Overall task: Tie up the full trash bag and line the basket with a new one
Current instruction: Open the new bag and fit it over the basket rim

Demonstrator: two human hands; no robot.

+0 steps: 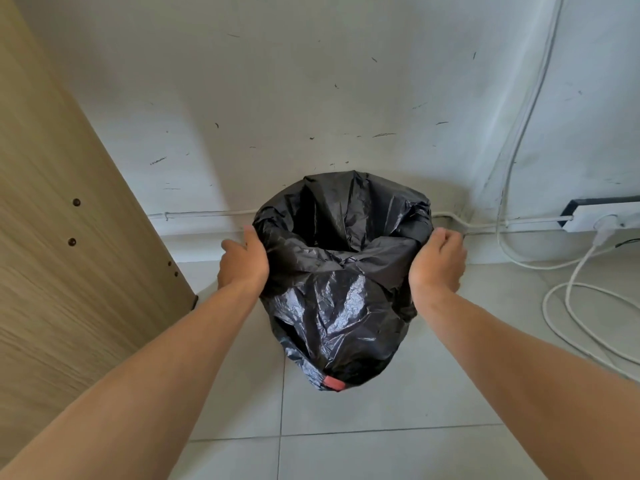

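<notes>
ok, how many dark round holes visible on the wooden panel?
4. On the light wooden panel at left: two larger dark round holes, upper hole and lower hole; two smaller ones near its edge. Others may lie out of frame.

Bright, even daylight, soft shadows. Specular glare on the black bag [341,306]. Strong wide-angle bend at edges: wood panel [52,220] and cables [526,116] curve. Focus sharp overall.

Trash bag [341,289] draped over the basket on the tiled floor [381,455] against the wall [311,81], left hand [242,263] and right hand [438,263] at its sides, wooden panel [59,220] left, cables [568,299] and power strip [602,216] right
</notes>
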